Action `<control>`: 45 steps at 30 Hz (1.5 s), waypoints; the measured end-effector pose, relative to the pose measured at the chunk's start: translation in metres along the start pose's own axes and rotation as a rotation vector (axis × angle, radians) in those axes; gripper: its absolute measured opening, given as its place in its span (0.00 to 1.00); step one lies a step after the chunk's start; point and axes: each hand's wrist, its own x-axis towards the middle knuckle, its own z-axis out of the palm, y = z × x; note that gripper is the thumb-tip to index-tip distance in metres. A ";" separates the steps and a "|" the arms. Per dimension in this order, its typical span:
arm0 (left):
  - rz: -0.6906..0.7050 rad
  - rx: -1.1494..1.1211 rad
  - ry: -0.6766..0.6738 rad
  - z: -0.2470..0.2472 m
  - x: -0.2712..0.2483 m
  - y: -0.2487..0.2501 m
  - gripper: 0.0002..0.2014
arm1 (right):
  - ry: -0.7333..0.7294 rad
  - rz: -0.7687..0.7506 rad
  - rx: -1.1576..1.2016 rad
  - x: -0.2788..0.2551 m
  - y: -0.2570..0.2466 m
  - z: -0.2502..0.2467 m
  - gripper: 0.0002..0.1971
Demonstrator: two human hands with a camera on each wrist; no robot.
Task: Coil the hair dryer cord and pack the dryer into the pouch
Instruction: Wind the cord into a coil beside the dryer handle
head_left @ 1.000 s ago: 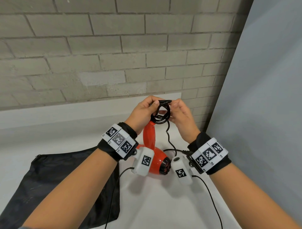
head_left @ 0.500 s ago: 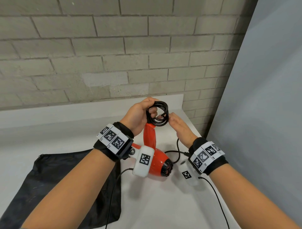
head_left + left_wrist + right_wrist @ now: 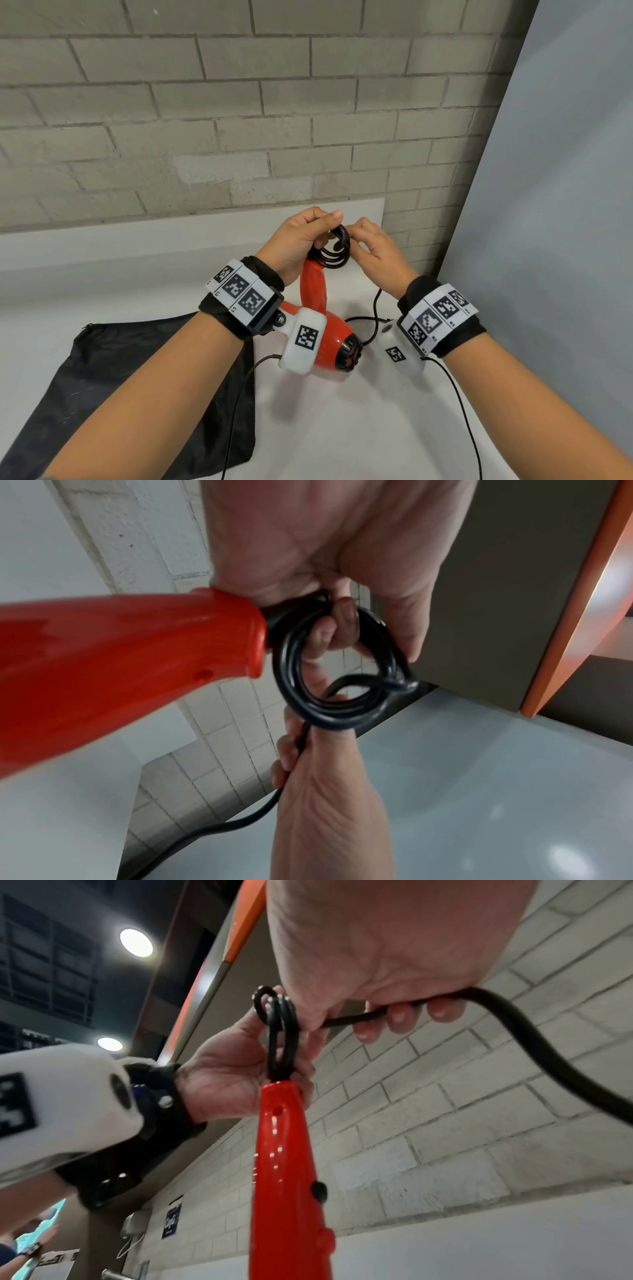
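Observation:
A red hair dryer [image 3: 334,346] stands nose-down on the white table, its handle [image 3: 313,286] pointing up. At the handle's top, my left hand [image 3: 301,236] grips a small coil of black cord [image 3: 330,255] with fingers through the loops [image 3: 335,674]. My right hand [image 3: 371,250] pinches the cord's free run against the coil [image 3: 279,1031] and holds it in curled fingers [image 3: 394,1015]. The loose cord [image 3: 375,308] drops behind the dryer to the table. A black pouch [image 3: 137,387] lies flat at the left.
A grey brick wall [image 3: 239,120] stands close behind the white table [image 3: 342,428]. A pale grey panel [image 3: 565,240] closes off the right side. Thin black camera cables [image 3: 459,404] trail from both wrists across the tabletop.
My right hand dropped below the coil half a second ago and has come back up to its top, laying more cord onto it. The left hand kept its hold on the coil.

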 end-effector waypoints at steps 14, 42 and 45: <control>0.043 0.025 -0.103 0.002 0.000 -0.004 0.12 | 0.307 0.179 -0.353 0.025 -0.041 -0.033 0.14; -0.041 -0.028 -0.037 0.003 0.016 -0.013 0.18 | 0.285 -0.006 -0.253 -0.041 -0.039 0.021 0.15; -0.002 -0.008 -0.086 0.006 0.015 -0.014 0.16 | 0.315 0.030 -0.119 -0.045 -0.034 0.026 0.15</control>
